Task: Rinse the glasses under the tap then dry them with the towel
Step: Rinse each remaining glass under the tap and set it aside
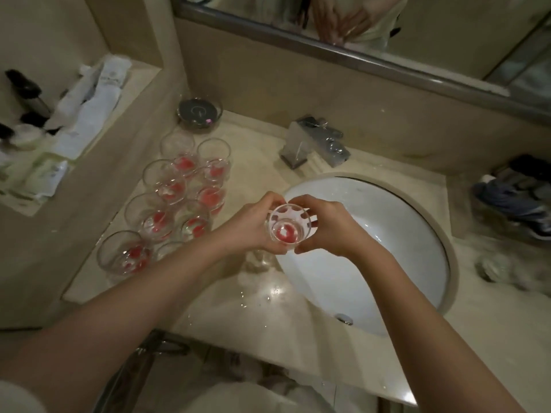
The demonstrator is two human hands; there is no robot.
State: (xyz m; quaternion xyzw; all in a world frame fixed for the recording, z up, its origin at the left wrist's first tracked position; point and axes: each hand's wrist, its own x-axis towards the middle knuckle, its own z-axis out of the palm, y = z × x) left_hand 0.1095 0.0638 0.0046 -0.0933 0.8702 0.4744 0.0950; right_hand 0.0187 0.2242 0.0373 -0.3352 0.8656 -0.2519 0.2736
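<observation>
Both hands hold one clear glass (288,226) with a red mark at its bottom, upright, above the left rim of the white sink (372,248). My left hand (253,225) grips its left side and my right hand (325,226) grips its right side. Several more clear glasses (167,201) with red bottoms stand in two rows on the counter to the left. The chrome tap (316,144) sits behind the sink with no water seen running. No towel can be clearly made out.
A raised ledge on the left carries white rolled cloths or packets (89,114) and dark bottles (26,93). A small glass dish (199,113) stands behind the glasses. Dark clothing (515,195) lies on the counter at right. Water drops lie on the counter's front edge (268,296).
</observation>
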